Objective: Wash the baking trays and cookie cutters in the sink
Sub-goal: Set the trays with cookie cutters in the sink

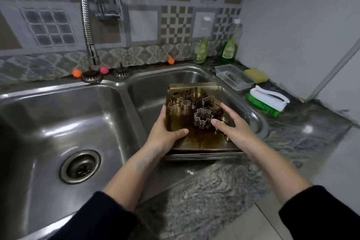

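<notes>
A stack of greasy gold baking trays [202, 143] rests tilted over the right sink basin [153, 91], its near edge on the counter. Several metal cookie cutters lie in the top tray, among them a flower cutter [203, 117] and a figure-shaped cutter [178, 102]. My left hand [165, 128] grips the tray's left rim, thumb inside the tray. My right hand [231, 122] hovers over the tray's right side with fingers spread, beside the cutters and holding nothing.
The left sink basin [48, 122] with its drain [80, 166] lies to the left. A spring-neck faucet [87, 25] rises behind. On the right counter stand a clear container [233, 78], yellow sponge [256, 75], green scrub brush [266, 100] and two soap bottles [229, 45].
</notes>
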